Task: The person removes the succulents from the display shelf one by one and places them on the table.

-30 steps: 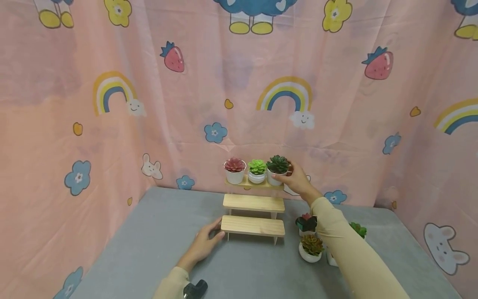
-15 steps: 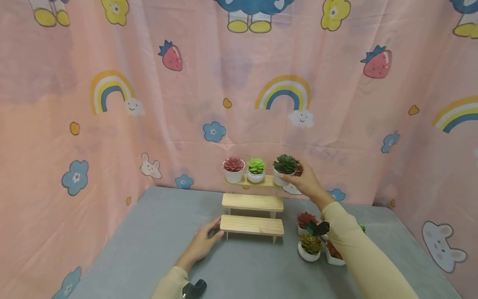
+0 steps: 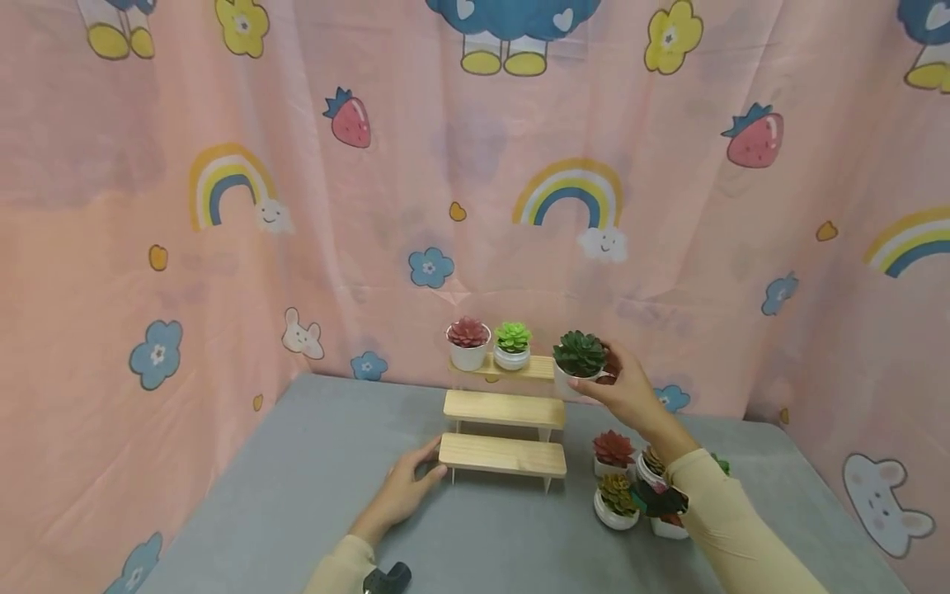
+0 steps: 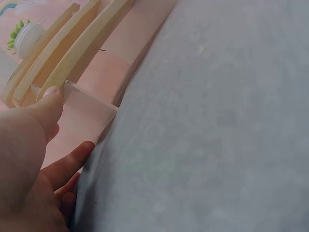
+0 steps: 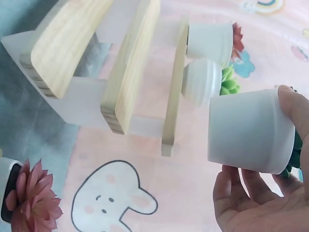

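The right hand (image 3: 625,396) pinches a potted dark green succulent (image 3: 580,356) in the air, just beside the top shelf (image 3: 538,368) of a wooden stand (image 3: 505,409), where two potted succulents (image 3: 512,340) rest. The left hand (image 3: 403,487), spread, touches the left end of the bottom step (image 3: 502,453).

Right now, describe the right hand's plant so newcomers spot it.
Find the three-step wooden stand on the table. By its top step's right end, the right hand holds a white pot. Its plant is dark green, unlike that step's reddish plant and bright green plant.
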The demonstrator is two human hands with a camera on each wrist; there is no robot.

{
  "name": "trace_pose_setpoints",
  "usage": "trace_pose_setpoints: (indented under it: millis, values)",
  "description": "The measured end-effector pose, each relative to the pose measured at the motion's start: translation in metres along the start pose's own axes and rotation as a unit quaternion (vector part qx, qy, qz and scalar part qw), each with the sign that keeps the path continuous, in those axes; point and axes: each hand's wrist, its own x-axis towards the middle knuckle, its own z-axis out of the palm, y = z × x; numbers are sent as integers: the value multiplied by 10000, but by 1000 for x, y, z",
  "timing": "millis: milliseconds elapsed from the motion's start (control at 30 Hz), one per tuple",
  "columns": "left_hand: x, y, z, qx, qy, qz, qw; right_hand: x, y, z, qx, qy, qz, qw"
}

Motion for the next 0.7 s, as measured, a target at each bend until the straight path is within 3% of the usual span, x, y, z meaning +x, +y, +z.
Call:
trace_pose_setpoints:
  millis: [200,700]
  values:
    - [0,-1,2,-39,62,54,10000,-20,-7,0,-81,69,-193,9998]
    - [-1,1,2,120,93,80,9999,-56,-15,-5,-513,47,-86,9986]
